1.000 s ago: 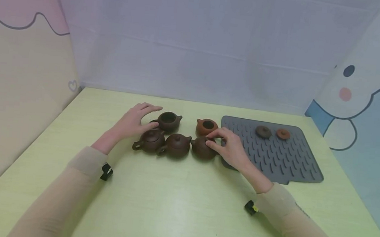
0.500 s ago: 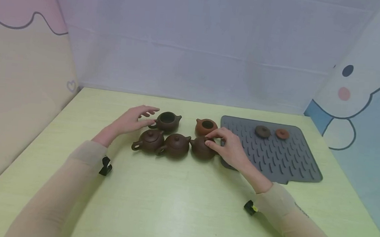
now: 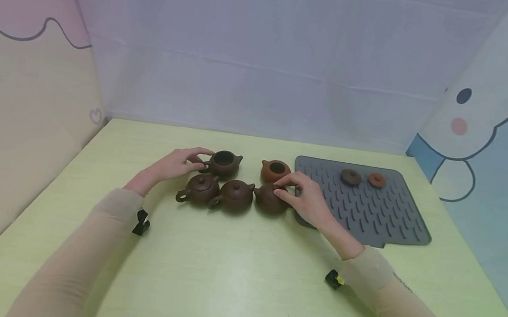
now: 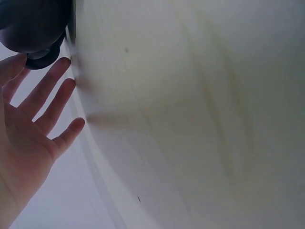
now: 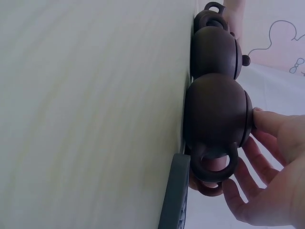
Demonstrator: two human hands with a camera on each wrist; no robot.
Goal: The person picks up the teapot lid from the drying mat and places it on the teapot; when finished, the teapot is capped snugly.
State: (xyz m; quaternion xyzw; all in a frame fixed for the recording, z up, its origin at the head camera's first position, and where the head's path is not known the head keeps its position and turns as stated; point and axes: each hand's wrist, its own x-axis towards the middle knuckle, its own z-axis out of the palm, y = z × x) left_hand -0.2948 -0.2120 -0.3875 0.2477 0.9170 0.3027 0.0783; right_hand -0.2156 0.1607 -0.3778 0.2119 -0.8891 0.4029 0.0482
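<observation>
My left hand (image 3: 174, 165) is at a dark lidless teapot (image 3: 223, 163), thumb and forefinger at its handle (image 4: 44, 58). In the left wrist view the other fingers are spread out straight. My right hand (image 3: 306, 196) pinches the lid of a brown teapot (image 5: 215, 112) between thumb and fingers; its knob is hidden by them. The pot stands on the table, its spout turned left. Beside it are two more lidded brown teapots: a middle one (image 3: 236, 196) and a left one (image 3: 202, 190), both with handles toward the left.
A reddish lidless teapot (image 3: 275, 170) stands behind the right-hand pot. On the right lies a grey ridged mat (image 3: 366, 212) bearing a dark lid (image 3: 350, 176) and a reddish lid (image 3: 376, 179). The table (image 3: 227, 266) ends at a pale curtain (image 3: 260, 79).
My left hand has drawn back from over the left teapot and its fingers have closed in on the dark lidless pot's handle. The right hand stays on the lid.
</observation>
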